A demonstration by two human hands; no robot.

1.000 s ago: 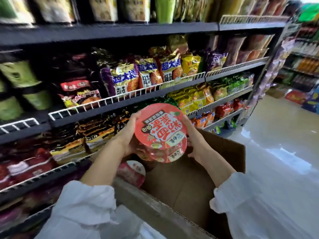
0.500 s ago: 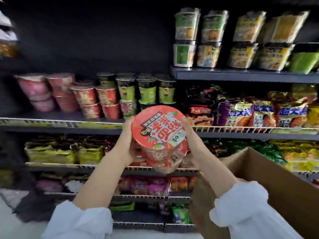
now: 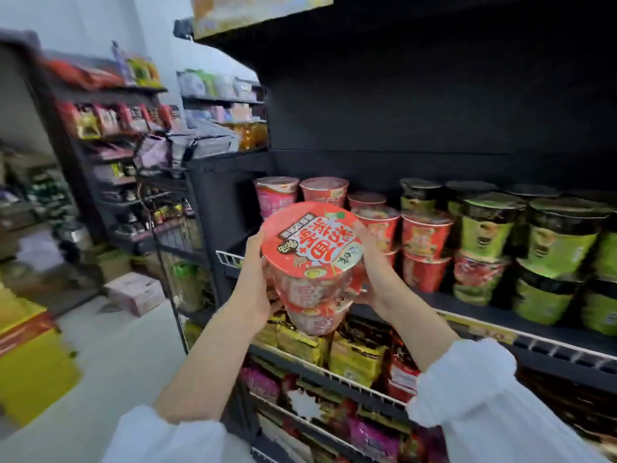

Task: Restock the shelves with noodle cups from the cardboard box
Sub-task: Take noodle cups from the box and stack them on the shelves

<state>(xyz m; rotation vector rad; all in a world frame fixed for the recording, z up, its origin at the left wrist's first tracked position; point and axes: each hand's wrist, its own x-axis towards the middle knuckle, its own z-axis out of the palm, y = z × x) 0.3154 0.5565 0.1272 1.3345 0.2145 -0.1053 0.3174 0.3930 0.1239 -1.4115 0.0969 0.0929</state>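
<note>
Two stacked noodle cups (image 3: 312,262), fingers (image 3: 258,248) clasping both sides

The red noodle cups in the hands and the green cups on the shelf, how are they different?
The red noodle cups are held up in front of the shelf, tilted, between the left hand and right hand; the green cups stand upright on the shelf. The red cups have a red lid with big writing; the green cups have dark lids. Both kinds are stacked two high.
</note>
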